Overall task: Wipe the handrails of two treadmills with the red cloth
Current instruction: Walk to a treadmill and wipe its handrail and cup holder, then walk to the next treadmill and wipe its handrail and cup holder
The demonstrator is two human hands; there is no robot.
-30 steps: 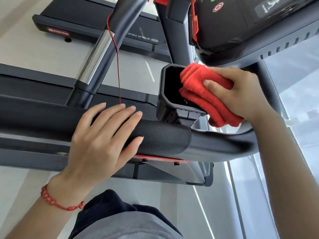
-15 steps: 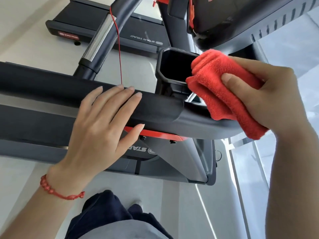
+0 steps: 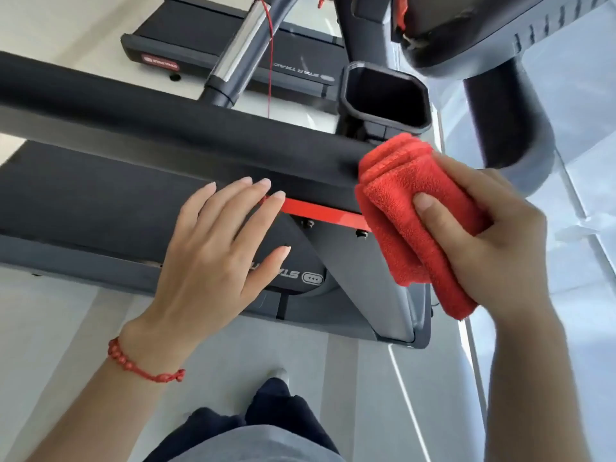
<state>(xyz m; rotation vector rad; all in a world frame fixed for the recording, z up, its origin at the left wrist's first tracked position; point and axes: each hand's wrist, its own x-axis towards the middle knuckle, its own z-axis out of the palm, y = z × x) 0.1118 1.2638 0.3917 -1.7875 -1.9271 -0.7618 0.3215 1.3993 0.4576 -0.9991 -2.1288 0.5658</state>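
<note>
Moved off the cup holder (image 3: 386, 95), folded red cloth (image 3: 413, 215), clenched in right hand (image 3: 490, 235), meets handrail (image 3: 166, 125).

Bright, even daylight, strongest at the right, where the pale floor (image 3: 586, 135) washes out bluish-white. Chrome post (image 3: 238, 53) carries a glare streak; shadows soft. Wide-angle bending at the edges, slight motion blur on the console (image 3: 466, 31) top right.

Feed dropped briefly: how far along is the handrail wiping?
Done: nothing shows which rails are already wiped. In hand: the right hand holds the folded red cloth at the near handrail's right end; the left hand is open, empty. Left: seemingly that rail's length, and the second treadmill behind.
</note>
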